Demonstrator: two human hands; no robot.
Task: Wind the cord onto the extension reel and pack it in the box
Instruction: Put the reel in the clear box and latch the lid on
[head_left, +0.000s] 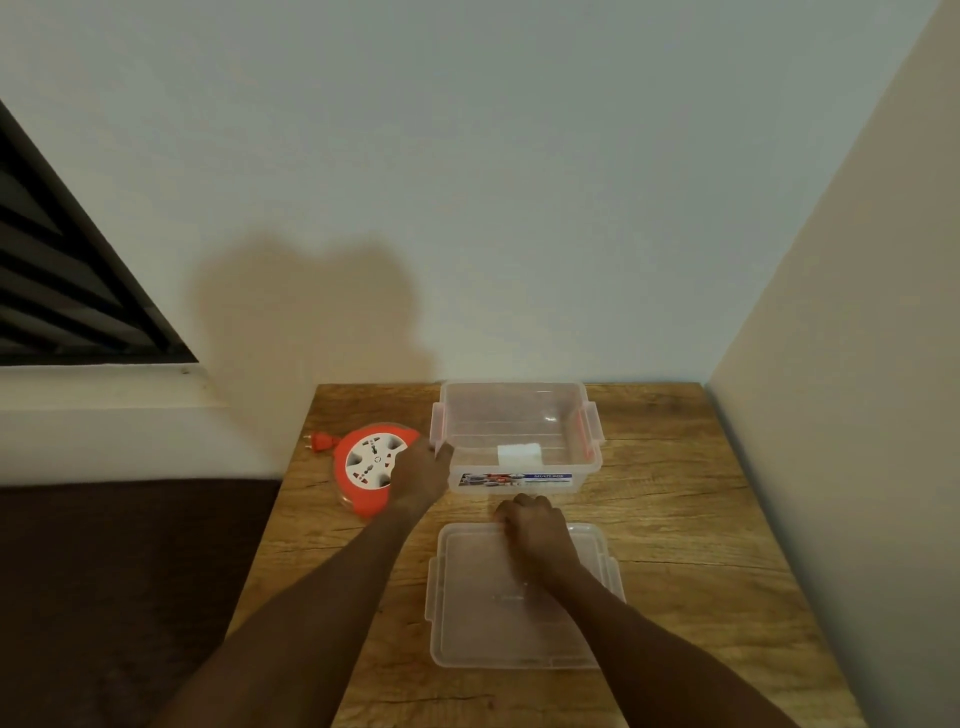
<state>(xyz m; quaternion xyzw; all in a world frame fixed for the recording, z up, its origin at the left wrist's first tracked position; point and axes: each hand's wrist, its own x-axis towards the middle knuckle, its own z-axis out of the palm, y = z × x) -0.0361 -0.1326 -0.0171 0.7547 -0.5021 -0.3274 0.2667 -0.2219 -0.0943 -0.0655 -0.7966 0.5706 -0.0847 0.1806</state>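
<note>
Wooden table (675, 519) in a pale-walled corner; louvred window (67, 280) left.

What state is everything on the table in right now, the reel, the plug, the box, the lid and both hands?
Extension reel: lying flat on the table, outside the box, socket face up.
Plug: lying on the table at the reel's far left.
Box: open, a small white item inside.
Lid: off, flat in front of the box.
Left hand: at the box's left corner, beside the reel.
Right hand: curled on the lid's far edge.

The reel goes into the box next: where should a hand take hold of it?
Judging by its pose, grip the extension reel at its orange rim, from above on the right side nearest the box. It lies flat, socket face up, so only the edge offers a hold.
</note>
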